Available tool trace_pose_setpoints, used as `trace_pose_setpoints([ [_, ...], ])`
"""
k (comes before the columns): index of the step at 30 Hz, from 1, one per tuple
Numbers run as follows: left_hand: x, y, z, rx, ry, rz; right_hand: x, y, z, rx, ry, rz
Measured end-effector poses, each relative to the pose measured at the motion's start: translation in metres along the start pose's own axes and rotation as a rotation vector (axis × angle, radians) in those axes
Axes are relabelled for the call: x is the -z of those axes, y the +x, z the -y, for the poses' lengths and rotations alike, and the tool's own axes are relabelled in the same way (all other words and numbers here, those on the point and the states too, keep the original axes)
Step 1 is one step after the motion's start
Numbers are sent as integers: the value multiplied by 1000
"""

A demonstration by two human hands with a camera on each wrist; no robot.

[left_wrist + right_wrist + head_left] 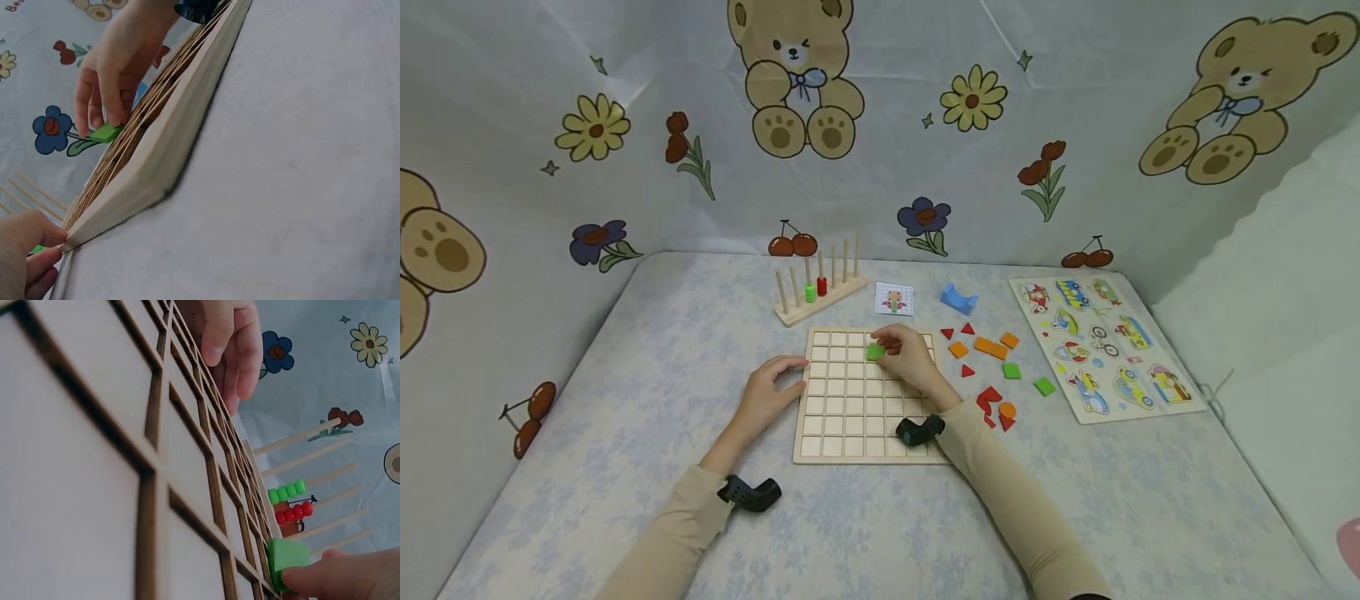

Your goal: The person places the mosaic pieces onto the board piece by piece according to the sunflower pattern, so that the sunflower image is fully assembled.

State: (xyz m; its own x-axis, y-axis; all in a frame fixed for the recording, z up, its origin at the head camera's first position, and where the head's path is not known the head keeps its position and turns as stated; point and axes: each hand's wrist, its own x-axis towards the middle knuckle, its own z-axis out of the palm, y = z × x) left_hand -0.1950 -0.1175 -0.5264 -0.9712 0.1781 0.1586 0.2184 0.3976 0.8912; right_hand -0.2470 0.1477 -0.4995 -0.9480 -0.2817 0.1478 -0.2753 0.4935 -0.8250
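Green tile [875,352] pinched in right hand [912,360], left hand [767,392] relaxed, card [894,298] head view only

Upper limbs of a person, head view. Both arms enter from the lower edge, the left forearm [662,537] and right forearm [1022,500] slanting inward toward each other. Beige sleeves cover them, leaving each wrist bare beyond the cuff. The left hand [767,390] points forward and inward, its thumb and index finger parted in a curved, C-like shape. The right hand [913,358] reaches slightly farther forward, back of the hand uppermost, directed forward and to the left; its thumb and fingertips are drawn together in a pinch. Left wrist view: the fingers of the right hand point downward. The two hands lie apart.
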Motion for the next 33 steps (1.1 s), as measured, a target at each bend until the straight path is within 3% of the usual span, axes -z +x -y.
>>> trace_pose_setpoints([
  [6,-1,2,5,-11,5,1,14,1,-2,-54,1,-76],
  [14,-3,2,3,-21,21,5,93,-4,-18,-357,47,-208],
  [17,-2,1,3,-19,31,-3,122,-11,-32,-401,-47,-139],
  [21,-1,0,3,-6,39,-8,149,-20,-43,-429,-122,93],
  [23,-1,0,2,4,43,-5,156,-22,-45,-456,-141,160],
  [25,-1,-1,2,9,46,-3,159,-23,-44,-479,-145,163],
  [29,-1,-1,1,11,50,6,161,-24,-45,-528,-177,78],
  [33,-1,-1,1,3,40,5,161,-23,-48,-528,-237,53],
])
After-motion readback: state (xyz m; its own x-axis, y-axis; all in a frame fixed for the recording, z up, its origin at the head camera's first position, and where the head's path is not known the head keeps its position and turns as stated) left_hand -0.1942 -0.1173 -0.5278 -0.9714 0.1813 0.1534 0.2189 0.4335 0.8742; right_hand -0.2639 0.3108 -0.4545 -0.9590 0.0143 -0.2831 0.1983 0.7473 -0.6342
